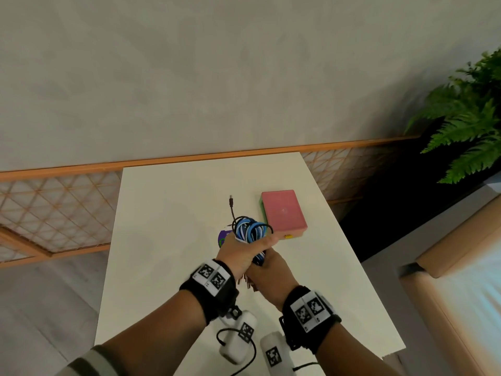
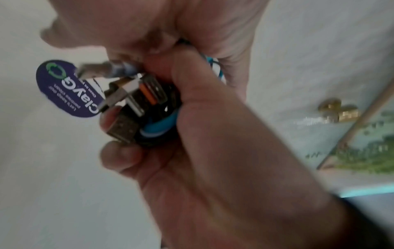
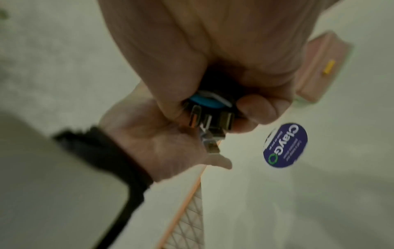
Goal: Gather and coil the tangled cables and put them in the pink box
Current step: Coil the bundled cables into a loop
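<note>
A bundle of blue, white and black cables (image 1: 250, 229) is held above the white table (image 1: 168, 226). My left hand (image 1: 244, 252) grips the coil from the left, thumb across it. My right hand (image 1: 271, 272) grips the lower part, just under and right of the left hand. One black cable end with a plug (image 1: 231, 202) sticks out toward the far side. Several metal USB plugs (image 2: 132, 101) poke out between the fingers, also seen as the plugs (image 3: 210, 123) in the right wrist view. The pink box (image 1: 283, 213) sits shut just beyond the hands, right of the coil.
A round purple sticker (image 1: 224, 236) lies on the table under the coil. A fern (image 1: 471, 118) and a cardboard box (image 1: 461, 248) stand off the table's right side. A lattice rail (image 1: 54, 196) runs behind the table.
</note>
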### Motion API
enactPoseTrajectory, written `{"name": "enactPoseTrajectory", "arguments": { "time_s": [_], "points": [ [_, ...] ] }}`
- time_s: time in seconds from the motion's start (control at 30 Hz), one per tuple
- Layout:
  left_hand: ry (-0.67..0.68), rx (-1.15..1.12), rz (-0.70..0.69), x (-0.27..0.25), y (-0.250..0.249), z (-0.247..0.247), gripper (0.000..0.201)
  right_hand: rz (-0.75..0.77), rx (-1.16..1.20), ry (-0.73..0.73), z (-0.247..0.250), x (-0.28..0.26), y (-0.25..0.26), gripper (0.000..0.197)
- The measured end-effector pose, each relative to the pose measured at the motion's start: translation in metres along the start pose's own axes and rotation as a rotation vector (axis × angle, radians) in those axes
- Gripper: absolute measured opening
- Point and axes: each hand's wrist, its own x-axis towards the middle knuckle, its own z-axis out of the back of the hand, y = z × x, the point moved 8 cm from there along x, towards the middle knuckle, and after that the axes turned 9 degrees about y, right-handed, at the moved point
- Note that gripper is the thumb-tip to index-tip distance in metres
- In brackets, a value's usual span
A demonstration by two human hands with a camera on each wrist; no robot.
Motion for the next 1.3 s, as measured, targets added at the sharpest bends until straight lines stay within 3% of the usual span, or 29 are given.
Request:
{"name": "enactPoseTrajectory", "arguments": {
  "time_s": [0.07,0.13,0.23,0.3,0.4,0.5,0.63,0.8,0.9,0.93,1.07,1.3],
  "points": [
    [-0.14,0.012,-0.015,0.001,0.003,0.005,0.089,-0.012,-0.192,-0.049,-0.001,0.0,-0.001,0.028],
    [-0.211,-0.049,0.039,-0.002,0.007,0.008,0.081,-0.024,-0.276,-0.098,0.0,-0.003,-0.003,0.05],
    [-0.25,-0.137,0.148,-0.006,0.015,0.009,0.06,-0.015,-0.3,-0.12,0.0,-0.007,-0.006,0.059],
    [-0.229,-0.203,0.17,-0.004,0.021,0.007,0.054,-0.032,-0.276,-0.091,-0.001,-0.009,-0.011,0.052],
    [-0.161,-0.323,0.211,-0.003,0.028,-0.002,0.04,-0.06,-0.047,-0.028,-0.003,-0.012,-0.023,0.024],
    [-0.135,-0.395,0.247,-0.003,0.034,-0.008,0.032,-0.06,0.087,0.029,-0.003,-0.016,-0.028,0.029],
    [-0.121,-0.391,0.302,0.001,0.046,-0.011,0.034,-0.079,0.063,-0.007,-0.002,-0.019,-0.035,0.05],
    [-0.069,-0.465,0.318,0.007,0.051,-0.027,0.031,-0.005,-0.243,-0.001,-0.001,-0.019,-0.04,0.044],
    [-0.085,-0.431,0.317,0.01,0.051,-0.029,0.032,0.014,-0.278,0.027,0.003,-0.018,-0.04,0.014],
    [-0.086,-0.415,0.316,0.012,0.052,-0.029,0.032,0.029,-0.274,0.044,0.002,-0.018,-0.039,0.014],
    [-0.051,-0.349,0.315,0.021,0.055,-0.031,0.031,0.029,-0.131,0.05,0.006,-0.014,-0.044,0.021],
    [0.134,-0.231,0.238,0.017,0.053,-0.056,0.034,-0.111,0.182,-0.047,0.034,0.001,-0.066,0.007]
  ]
}}
